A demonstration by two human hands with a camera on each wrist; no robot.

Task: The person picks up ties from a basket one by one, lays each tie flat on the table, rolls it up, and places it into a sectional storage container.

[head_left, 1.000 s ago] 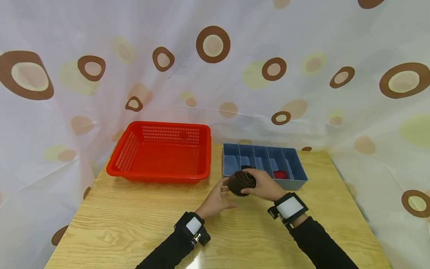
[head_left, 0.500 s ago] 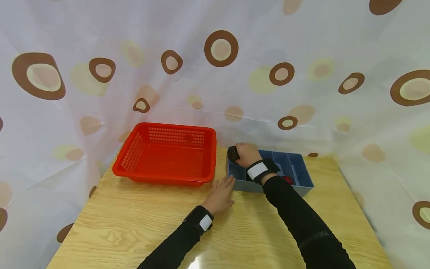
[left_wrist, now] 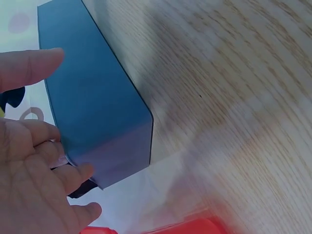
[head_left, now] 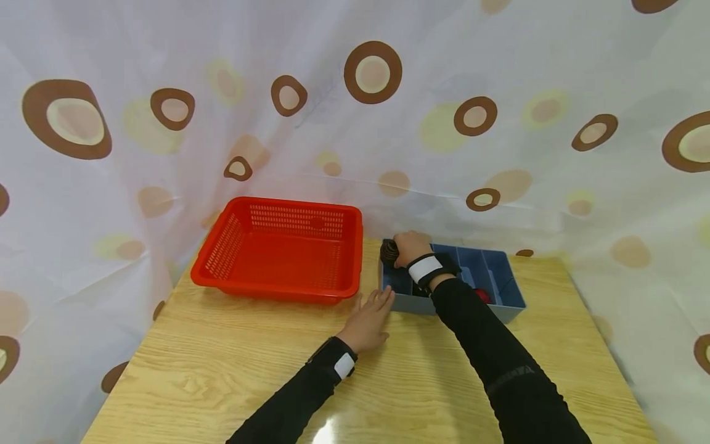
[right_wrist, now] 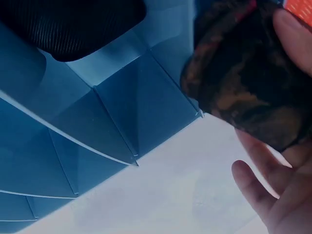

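My right hand [head_left: 413, 248] grips a dark rolled-up cloth [head_left: 389, 253] by its side, in the back of the leftmost compartment of the blue divided box [head_left: 409, 304]. Brown patches mark the rolled cloth [right_wrist: 239, 92] in the right wrist view, where thumb and fingers lie on opposite sides of it. At the box's front left corner, the extended fingers of my left hand [head_left: 366, 325] touch the rim. The left wrist view has that hand beside the box's outer wall [left_wrist: 92, 83]. A black ribbed item [right_wrist: 83, 24] lies in the box near the roll.
Left of the box stands a red slotted basket [head_left: 277, 295] on the wooden table [head_left: 222, 370]. A small red item [head_left: 482, 295] sits toward the box's right front, partly behind my right sleeve. A patterned curtain [head_left: 310, 142] hangs behind everything.
My right hand has carried the rolled cloth from in front of the box to its back left, then slightly lower. The left hand has left the roll and moved to the box's corner.
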